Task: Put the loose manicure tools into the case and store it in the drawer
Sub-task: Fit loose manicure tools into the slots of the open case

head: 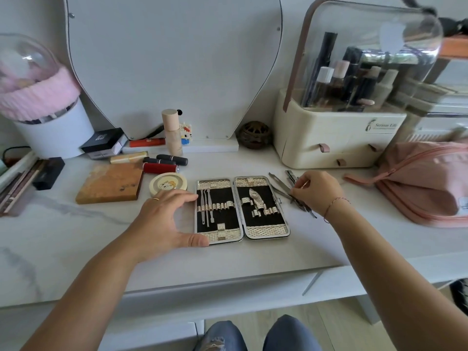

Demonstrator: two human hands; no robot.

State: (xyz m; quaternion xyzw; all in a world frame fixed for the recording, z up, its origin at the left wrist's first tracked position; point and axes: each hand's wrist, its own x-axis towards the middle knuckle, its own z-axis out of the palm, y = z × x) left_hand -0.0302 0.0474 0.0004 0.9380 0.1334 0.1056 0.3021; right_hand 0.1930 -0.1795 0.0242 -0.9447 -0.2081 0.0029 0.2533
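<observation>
The manicure case lies open flat on the white table, black inside with gold mesh ends. Three thin tools sit in loops in its left half; a nail clipper sits in its right half. My left hand spans the case's left edge, fingers at the top corner and thumb at the bottom corner. Loose metal tools lie in a pile just right of the case. My right hand rests on that pile, fingertips pinching a thin tool.
A pink pouch lies at the right. Behind stands a cream cosmetics organiser with a clear lid. Lipsticks, a round compact and a wooden block lie left of the case. A drawer front runs under the table edge.
</observation>
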